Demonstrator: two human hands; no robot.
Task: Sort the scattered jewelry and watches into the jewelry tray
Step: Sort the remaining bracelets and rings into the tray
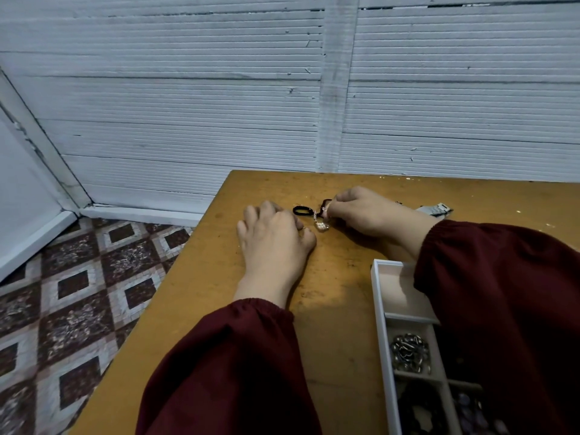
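Chain (320, 221) in grip of right hand (367, 211)

A plain home room: patterned tile floor (78, 287), worn wooden table (251, 309)

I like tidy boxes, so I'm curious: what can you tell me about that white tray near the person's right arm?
The jewelry tray is a shallow white box, split by thin dividers, lying flat on the orange-brown table. It looks like plastic or painted wood. Its far compartment looks empty; the next holds a silvery chain; nearer ones hold dark pieces and purplish stones. The dark red right sleeve hides its right side.
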